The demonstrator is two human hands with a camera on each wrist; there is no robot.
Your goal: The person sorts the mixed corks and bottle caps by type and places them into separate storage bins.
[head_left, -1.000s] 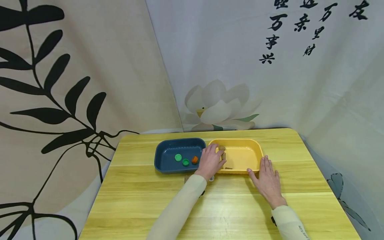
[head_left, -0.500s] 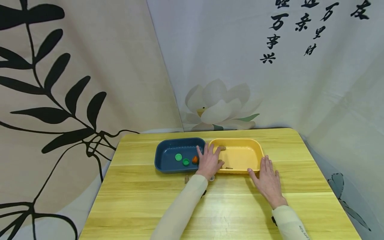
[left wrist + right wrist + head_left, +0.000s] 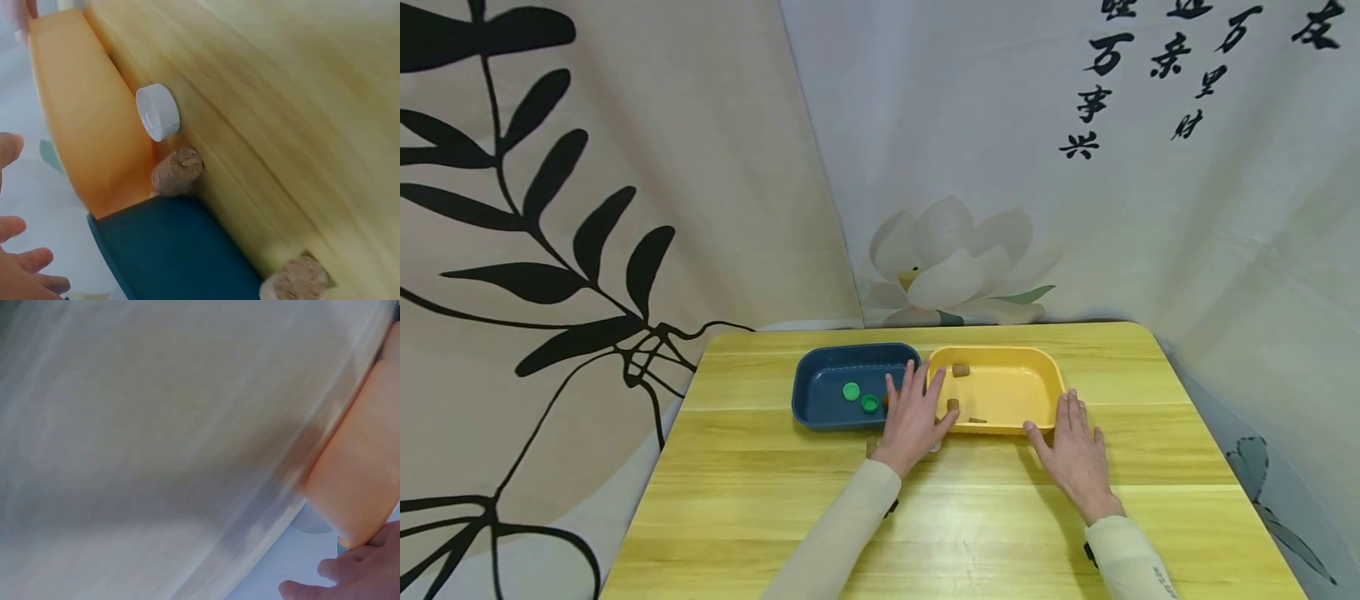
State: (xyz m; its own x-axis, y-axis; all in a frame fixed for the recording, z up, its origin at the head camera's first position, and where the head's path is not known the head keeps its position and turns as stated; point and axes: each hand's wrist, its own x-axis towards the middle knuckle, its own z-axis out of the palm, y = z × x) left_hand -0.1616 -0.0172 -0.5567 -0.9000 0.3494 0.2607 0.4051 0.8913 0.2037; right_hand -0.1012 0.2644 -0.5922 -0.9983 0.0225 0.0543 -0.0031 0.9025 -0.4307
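Observation:
In the head view my left hand (image 3: 913, 421) hovers over the meeting sides of the blue tray (image 3: 820, 421) and the yellow tray (image 3: 1037, 367), fingers spread, holding nothing. Brown corks (image 3: 960, 370) lie inside the yellow tray, one close to the left thumb, beside a thin brown piece (image 3: 977, 420). Two green bottle caps (image 3: 851, 391) sit in the blue tray; an orange piece (image 3: 886, 402) is mostly hidden behind the left fingers. My right hand (image 3: 1077, 458) rests with straight fingers against the yellow tray's near right corner.
On the table before the trays, the left wrist view shows a white bottle cap (image 3: 158, 112) against the yellow tray, a cork (image 3: 177, 172) by the trays' junction and another cork (image 3: 297, 280) farther along. A printed curtain (image 3: 737, 167) hangs behind the table.
My left hand has moved from the corks in the yellow tray, back and left toward the blue tray, its fingers spreading. The right hand keeps its place. The head view has shifted slightly.

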